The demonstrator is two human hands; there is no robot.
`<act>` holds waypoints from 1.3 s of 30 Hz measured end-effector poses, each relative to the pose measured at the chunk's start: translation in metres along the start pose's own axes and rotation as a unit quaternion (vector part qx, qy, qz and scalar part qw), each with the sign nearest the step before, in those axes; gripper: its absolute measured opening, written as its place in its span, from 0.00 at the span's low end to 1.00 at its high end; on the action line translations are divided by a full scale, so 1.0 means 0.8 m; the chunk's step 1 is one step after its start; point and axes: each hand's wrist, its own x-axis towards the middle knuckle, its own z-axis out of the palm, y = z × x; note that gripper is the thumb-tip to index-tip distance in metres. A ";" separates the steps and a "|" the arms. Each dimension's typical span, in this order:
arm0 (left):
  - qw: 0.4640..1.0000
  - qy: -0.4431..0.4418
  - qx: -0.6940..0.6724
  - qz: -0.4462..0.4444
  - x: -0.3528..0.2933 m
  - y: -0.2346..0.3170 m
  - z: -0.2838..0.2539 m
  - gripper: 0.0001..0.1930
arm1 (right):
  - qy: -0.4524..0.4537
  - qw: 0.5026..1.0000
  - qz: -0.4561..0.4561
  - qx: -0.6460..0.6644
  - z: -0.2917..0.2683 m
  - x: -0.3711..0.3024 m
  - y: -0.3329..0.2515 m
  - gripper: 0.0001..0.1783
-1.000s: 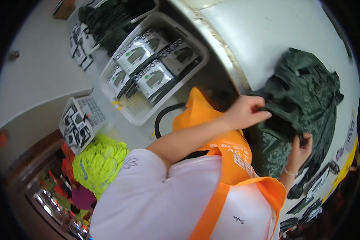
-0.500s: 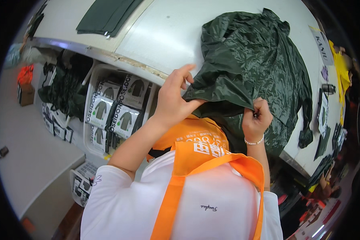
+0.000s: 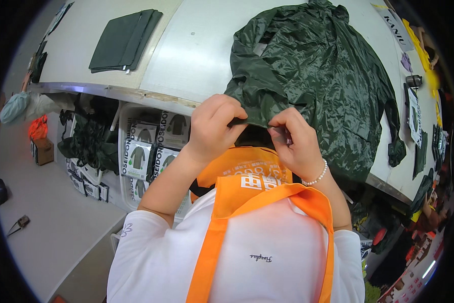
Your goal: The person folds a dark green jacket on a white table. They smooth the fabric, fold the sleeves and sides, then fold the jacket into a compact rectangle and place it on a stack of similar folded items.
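A dark green, shiny raincoat point(image 3: 333, 76) lies spread and creased on the table, its near-left sleeve drawn toward me. At the table's front edge, my left hand point(image 3: 217, 126) pinches one side of the sleeve's end, fingers curled and thumb pressed against the fabric. The other side of that end is pinched by my right hand point(image 3: 296, 141), which wears a beaded bracelet point(image 3: 316, 173) on the wrist. Between the two hands the edge is stretched in a short, nearly straight line above my orange apron point(image 3: 257, 166).
Folded dark green garments point(image 3: 123, 43) lie on the white table point(image 3: 179, 55) at the far left. Below the edge, a white basket point(image 3: 122, 166) holds packaged raincoats. Dark clothing point(image 3: 93, 141) hangs over another basket. A metal cup point(image 3: 414, 81) stands at the right.
My right hand has come left, closer to my left hand. The left fingers, partly raised before, have closed on the sleeve end. The held edge is now shorter and straighter.
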 end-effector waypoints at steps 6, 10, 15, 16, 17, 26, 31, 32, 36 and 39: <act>0.999 -0.025 -0.022 -0.018 -0.006 -0.004 -0.016 0.16 | -0.056 0.995 0.056 0.066 0.004 0.001 -0.012 0.11; 0.999 -0.039 0.021 0.010 0.000 -0.003 -0.025 0.16 | 0.006 0.980 0.078 0.181 0.009 0.005 -0.005 0.11; 0.973 0.074 0.183 -0.118 0.012 -0.042 -0.062 0.09 | -0.077 0.986 0.086 0.121 -0.001 0.005 -0.001 0.18; 0.960 0.097 0.142 -0.223 0.014 -0.063 -0.082 0.06 | -0.069 0.990 0.070 0.098 -0.003 -0.001 0.006 0.19; 0.954 0.101 0.110 -0.259 0.009 -0.090 -0.107 0.06 | -0.043 0.990 0.090 0.098 -0.003 -0.008 0.014 0.19; 0.946 -0.183 0.107 -0.245 -0.028 -0.076 -0.032 0.32 | 0.056 0.927 0.337 -0.156 -0.054 -0.137 0.173 0.15; 0.933 -0.301 0.151 -0.124 -0.014 0.000 0.115 0.29 | 0.139 0.897 0.349 -0.232 -0.138 -0.224 0.288 0.17; 0.916 -0.342 0.171 -0.117 -0.008 0.024 0.144 0.27 | 0.124 0.882 0.371 -0.263 -0.161 -0.240 0.311 0.17; 0.920 -0.374 0.101 -0.063 -0.016 0.073 0.260 0.26 | 0.125 0.848 0.384 -0.344 -0.237 -0.266 0.369 0.26; 0.913 -0.396 0.081 -0.059 -0.047 0.103 0.366 0.30 | 0.062 0.875 0.331 -0.348 -0.271 -0.279 0.416 0.27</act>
